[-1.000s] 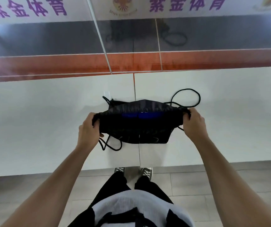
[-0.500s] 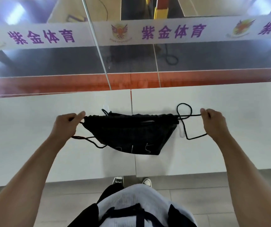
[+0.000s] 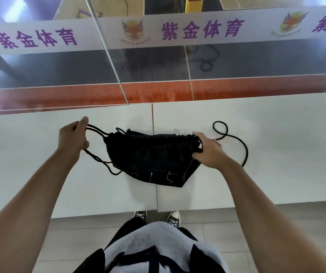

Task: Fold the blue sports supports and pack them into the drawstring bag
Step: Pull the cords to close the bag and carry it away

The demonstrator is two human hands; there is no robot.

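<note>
A black drawstring bag (image 3: 150, 156) lies on the white table (image 3: 276, 154), its mouth gathered tight along the far edge. No blue supports show; the bag's inside is hidden. My left hand (image 3: 72, 138) is closed around the left drawstring cords (image 3: 96, 131), held out to the bag's left. My right hand (image 3: 207, 150) grips the gathered right corner of the bag. The right cord (image 3: 237, 140) lies loose in a loop on the table beyond that hand.
A glass partition (image 3: 158, 71) with a white banner of purple characters stands along the table's far edge. A seam (image 3: 154, 194) runs down the table's middle under the bag. My shoes (image 3: 158, 217) and the tiled floor show below the near edge.
The open bag with blue showing inside was pulled shut by both cords. My right hand has since let go of the right cord and moved in onto the bag's right corner.
</note>
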